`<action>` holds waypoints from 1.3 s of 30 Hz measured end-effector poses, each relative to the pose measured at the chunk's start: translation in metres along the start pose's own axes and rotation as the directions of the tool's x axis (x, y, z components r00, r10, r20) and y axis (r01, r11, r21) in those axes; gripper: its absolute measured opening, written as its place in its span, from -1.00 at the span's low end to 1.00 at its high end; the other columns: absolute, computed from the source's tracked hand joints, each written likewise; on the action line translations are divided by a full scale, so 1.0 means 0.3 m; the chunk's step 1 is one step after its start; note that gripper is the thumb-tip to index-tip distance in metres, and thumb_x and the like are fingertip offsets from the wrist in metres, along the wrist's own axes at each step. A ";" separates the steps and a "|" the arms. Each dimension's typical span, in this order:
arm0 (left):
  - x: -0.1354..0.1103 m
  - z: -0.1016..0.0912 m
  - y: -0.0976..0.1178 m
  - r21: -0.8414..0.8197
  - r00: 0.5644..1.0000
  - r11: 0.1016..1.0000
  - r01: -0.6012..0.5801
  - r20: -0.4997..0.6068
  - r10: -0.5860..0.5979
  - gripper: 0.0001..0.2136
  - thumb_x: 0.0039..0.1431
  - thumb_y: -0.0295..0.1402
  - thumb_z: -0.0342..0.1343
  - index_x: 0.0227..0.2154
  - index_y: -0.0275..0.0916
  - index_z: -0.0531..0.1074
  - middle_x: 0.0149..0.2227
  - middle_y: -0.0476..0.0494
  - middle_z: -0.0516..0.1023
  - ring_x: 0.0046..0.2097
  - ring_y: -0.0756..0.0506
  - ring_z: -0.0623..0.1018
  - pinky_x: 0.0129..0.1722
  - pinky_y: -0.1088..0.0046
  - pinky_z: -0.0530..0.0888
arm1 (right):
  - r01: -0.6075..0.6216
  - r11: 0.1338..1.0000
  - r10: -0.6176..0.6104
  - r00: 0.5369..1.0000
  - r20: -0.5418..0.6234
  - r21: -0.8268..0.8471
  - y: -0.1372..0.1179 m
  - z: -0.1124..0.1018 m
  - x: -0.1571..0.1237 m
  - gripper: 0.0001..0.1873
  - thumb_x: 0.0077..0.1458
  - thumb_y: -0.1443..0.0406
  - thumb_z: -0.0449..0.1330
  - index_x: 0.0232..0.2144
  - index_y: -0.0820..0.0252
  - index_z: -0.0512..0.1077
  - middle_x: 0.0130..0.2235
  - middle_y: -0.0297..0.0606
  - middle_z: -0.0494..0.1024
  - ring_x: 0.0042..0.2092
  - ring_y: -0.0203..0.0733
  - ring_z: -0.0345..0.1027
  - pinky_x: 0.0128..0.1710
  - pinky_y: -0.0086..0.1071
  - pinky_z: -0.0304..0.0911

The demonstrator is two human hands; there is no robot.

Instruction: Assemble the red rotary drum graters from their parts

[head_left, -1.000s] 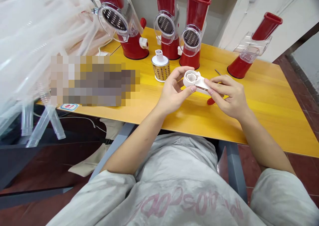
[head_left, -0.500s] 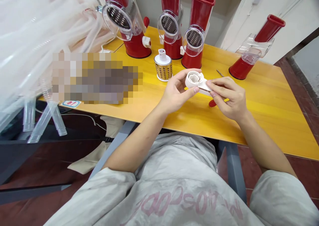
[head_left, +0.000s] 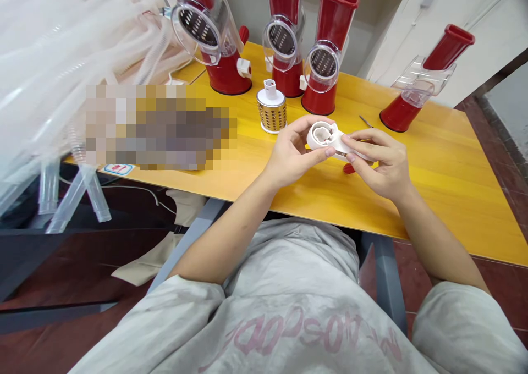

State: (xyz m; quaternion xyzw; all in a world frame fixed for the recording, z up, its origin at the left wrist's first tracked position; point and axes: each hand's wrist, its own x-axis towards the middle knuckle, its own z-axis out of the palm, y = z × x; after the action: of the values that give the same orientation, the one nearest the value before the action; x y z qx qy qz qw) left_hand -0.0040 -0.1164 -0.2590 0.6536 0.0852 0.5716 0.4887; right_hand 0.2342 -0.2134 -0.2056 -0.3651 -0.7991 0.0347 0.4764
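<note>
Between my two hands, above the yellow table, is a white plastic crank handle (head_left: 322,136) with a round, hollow end and a narrower arm. My left hand (head_left: 292,151) grips the round end, thumb along its near side. The fingers of my right hand (head_left: 377,157) pinch the narrower arm. A red knob (head_left: 349,168) shows beneath the handle near my right fingers; whether it is joined to the handle I cannot tell. Beyond my left hand stands a gold-coloured grater drum (head_left: 273,115) with a white top, upright on the table.
Red drum graters (head_left: 324,60) with clear housings stand along the back of the table (head_left: 445,181). Another red grater body (head_left: 406,107) is at the right. A thin metal tool (head_left: 365,121) lies behind my right hand. Clear plastic bags (head_left: 74,44) pile up at the left.
The white crank handle has tilted slightly in my hands, so its hollow end faces me more. Both hands keep their hold on it.
</note>
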 end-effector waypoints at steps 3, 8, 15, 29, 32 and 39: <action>0.001 0.001 -0.001 -0.007 1.000 1.000 -0.009 0.004 0.009 -0.39 0.18 0.03 0.77 0.18 -0.10 0.76 0.06 -0.15 0.84 0.04 -0.16 0.82 0.08 0.33 0.77 | 0.020 1.000 -0.020 1.000 -0.002 -0.003 0.003 0.002 0.000 -0.55 0.54 0.30 0.38 0.34 -0.17 0.83 0.12 -0.15 0.82 0.03 -0.01 0.81 -0.12 -0.19 0.81; 0.000 0.001 0.000 -0.006 1.000 1.000 -0.005 0.007 0.005 -0.34 0.17 0.10 0.77 0.19 -0.11 0.73 0.09 -0.16 0.84 0.05 -0.17 0.82 0.10 0.30 0.76 | 0.077 0.997 -0.077 0.996 -0.041 -0.004 0.012 0.008 0.002 -0.57 0.57 0.28 0.35 0.33 -0.14 0.83 0.14 -0.13 0.85 0.07 0.02 0.82 0.05 -0.11 0.79; 0.001 -0.003 -0.004 -0.001 1.000 1.000 -0.019 0.017 0.019 -0.27 0.11 0.19 0.77 0.18 -0.10 0.70 0.07 -0.16 0.81 0.03 -0.19 0.80 0.10 0.25 0.74 | 0.046 0.997 -0.047 0.999 -0.017 -0.055 0.003 0.008 -0.001 -0.58 0.56 0.23 0.33 0.29 -0.16 0.85 0.12 -0.12 0.85 0.06 0.07 0.80 0.05 0.01 0.79; 0.002 0.014 0.002 0.030 1.000 0.999 -0.015 -0.001 0.015 -0.24 0.09 0.32 0.71 0.14 -0.10 0.70 0.02 -0.16 0.81 0.00 -0.20 0.82 -0.05 0.28 0.76 | 0.181 0.983 -0.182 0.982 -0.047 -0.030 0.021 0.008 -0.002 -0.45 0.50 0.34 0.36 0.40 -0.20 0.79 0.13 -0.12 0.85 0.06 0.06 0.81 0.00 -0.02 0.81; 0.004 0.013 0.007 0.026 1.000 1.000 -0.016 0.020 0.015 -0.23 0.07 0.35 0.71 0.12 -0.08 0.69 0.02 -0.16 0.80 -0.02 -0.20 0.80 -0.05 0.26 0.75 | 0.150 0.988 -0.151 0.988 -0.018 -0.044 0.023 0.004 -0.006 -0.49 0.49 0.30 0.36 0.36 -0.17 0.81 0.15 -0.10 0.84 0.05 0.11 0.81 -0.01 0.05 0.83; 0.004 0.007 0.006 -0.024 0.999 0.999 0.025 0.031 -0.025 -0.21 0.00 0.28 0.78 0.15 -0.06 0.71 0.05 -0.16 0.80 0.02 -0.24 0.79 -0.01 0.20 0.74 | 0.185 0.982 -0.184 0.983 0.009 -0.040 0.013 -0.002 -0.002 -0.41 0.48 0.36 0.35 0.42 -0.21 0.77 0.17 -0.10 0.83 0.07 0.10 0.81 0.04 0.07 0.85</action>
State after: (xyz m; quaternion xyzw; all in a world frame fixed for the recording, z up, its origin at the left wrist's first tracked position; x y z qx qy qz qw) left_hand -0.0026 -0.1178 -0.2565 0.6551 0.0790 0.5565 0.5050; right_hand 0.2368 -0.2112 -0.2072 -0.2989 -0.8312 -0.0249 0.4681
